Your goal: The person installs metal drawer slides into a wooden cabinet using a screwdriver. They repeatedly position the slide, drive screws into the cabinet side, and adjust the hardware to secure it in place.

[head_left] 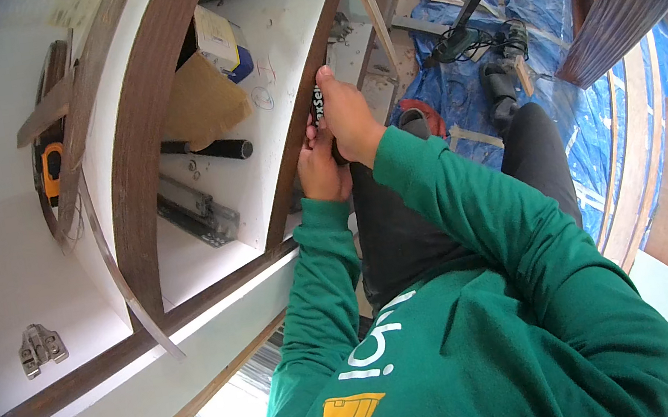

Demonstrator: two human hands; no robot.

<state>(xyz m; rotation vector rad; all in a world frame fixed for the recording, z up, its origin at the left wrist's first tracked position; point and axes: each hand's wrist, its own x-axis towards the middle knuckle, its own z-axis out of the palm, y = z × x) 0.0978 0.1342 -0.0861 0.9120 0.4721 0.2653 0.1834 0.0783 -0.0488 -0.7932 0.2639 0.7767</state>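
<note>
Black lettered item (318, 105), its kind unclear, sits beside the brown front edge (299, 133) of the cabinet divider. Your right hand (352, 115) grasps it, thumb along it; your left hand (324, 165) curls just below, and I cannot tell whether it grips. A metal hinge (42, 349) lies near the cabinet's (98, 308) lower left corner.

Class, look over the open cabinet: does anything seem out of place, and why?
Yes: a thin strip juts at a slant past the cabinet's dark-brown edge, as though loose. In the middle compartment, a brown sheet has a ragged edge, perhaps torn.
</note>
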